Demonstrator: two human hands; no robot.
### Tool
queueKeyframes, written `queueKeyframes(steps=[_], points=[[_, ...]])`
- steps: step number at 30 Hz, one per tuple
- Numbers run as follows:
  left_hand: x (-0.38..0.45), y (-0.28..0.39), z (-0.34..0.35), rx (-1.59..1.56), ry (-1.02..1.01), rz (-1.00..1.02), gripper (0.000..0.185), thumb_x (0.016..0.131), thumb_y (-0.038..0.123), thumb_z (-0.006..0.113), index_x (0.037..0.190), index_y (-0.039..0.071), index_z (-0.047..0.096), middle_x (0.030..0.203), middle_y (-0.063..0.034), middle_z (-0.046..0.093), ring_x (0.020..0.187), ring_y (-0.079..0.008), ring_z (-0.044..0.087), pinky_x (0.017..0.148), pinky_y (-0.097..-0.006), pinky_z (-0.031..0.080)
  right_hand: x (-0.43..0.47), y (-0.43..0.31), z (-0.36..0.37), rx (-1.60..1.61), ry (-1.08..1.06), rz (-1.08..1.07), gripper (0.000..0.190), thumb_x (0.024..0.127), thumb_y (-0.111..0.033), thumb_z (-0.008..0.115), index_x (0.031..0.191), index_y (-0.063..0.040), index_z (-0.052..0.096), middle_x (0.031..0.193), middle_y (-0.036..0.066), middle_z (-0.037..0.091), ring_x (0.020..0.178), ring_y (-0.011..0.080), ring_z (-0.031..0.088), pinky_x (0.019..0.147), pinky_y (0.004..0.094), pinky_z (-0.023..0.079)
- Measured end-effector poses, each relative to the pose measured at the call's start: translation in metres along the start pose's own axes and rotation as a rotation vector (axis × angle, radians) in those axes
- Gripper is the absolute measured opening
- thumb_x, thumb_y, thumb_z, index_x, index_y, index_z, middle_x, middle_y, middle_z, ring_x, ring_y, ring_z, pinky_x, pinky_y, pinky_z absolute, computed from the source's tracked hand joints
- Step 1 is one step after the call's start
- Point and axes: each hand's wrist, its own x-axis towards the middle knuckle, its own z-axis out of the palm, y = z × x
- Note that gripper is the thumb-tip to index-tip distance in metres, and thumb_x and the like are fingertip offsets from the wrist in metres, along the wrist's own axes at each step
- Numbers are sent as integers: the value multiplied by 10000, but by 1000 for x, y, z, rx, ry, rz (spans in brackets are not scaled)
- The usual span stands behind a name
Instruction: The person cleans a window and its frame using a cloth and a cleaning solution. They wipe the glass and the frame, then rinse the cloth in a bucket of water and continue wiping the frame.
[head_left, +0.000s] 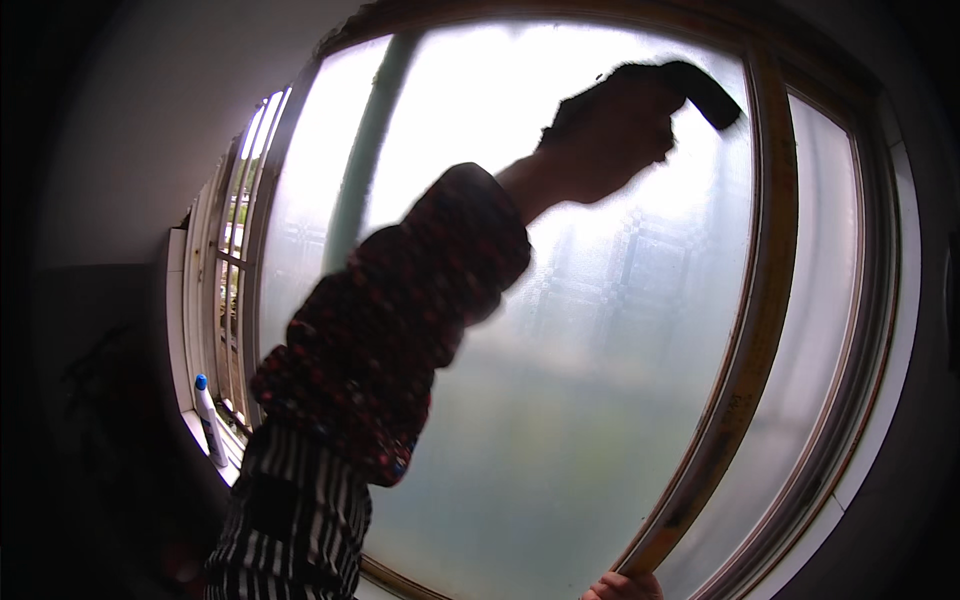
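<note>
My left hand (607, 135) is raised to the upper right part of a frosted glass window pane (555, 420). It grips a dark wiping cloth or pad (709, 94), seen mostly as a silhouette against the bright glass; its exact kind cannot be made out. One end of this dark thing reaches close to the brown window stile (772, 225). A patterned dark red oversleeve (375, 337) covers the forearm, above a black-and-white striped sleeve (292, 517). At the bottom edge, my right hand (622, 586) is wrapped around the lower end of the stile, only its fingers showing.
A white bottle with a blue cap (209, 420) stands on the tiled sill (229, 469) at left. Behind it, metal bars (244, 195) cross an open part of the window. A second frosted pane (817, 225) lies right of the stile.
</note>
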Motion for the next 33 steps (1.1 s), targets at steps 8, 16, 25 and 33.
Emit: queueKeyframes(steps=[8, 16, 25, 33], points=[[-210, -201, -254, 662, 170, -598, 277, 1001, 131, 682, 1204, -33, 587, 1053, -244, 627, 1026, -407, 620, 918, -507, 507, 9, -32, -26, 2, 55, 36, 173, 749, -171, 747, 884, -173, 640, 856, -5, 584, 1019, 221, 642, 723, 431, 483], [-143, -151, -143, 709, 111, -573, 400, 1096, 282, 605, 1331, -38, 649, 1267, -272, 708, 1196, -415, 682, 1066, -473, 527, 9, -30, -8, -22, 133, 26, 140, 781, -120, 739, 827, -171, 618, 826, -6, 565, 966, 214, 653, 693, 410, 464], [83, -17, 36, 464, 251, -199, 317, 1058, 259, 618, 1241, 0, 642, 1135, -220, 698, 1088, -420, 662, 920, -526, 538, 2, -31, 7, 188, 126, 68, 140, 819, -89, 730, 827, -127, 596, 867, 52, 586, 974, 243, 643, 789, 426, 479], [99, 85, 34, 221, 19, -433, 226, 1007, 162, 644, 1202, 66, 705, 1024, -171, 746, 1031, -337, 707, 851, -481, 579, 9, -32, 4, 171, 140, 102, 149, 809, -98, 730, 805, -149, 589, 842, 29, 579, 978, 232, 631, 816, 418, 463]])
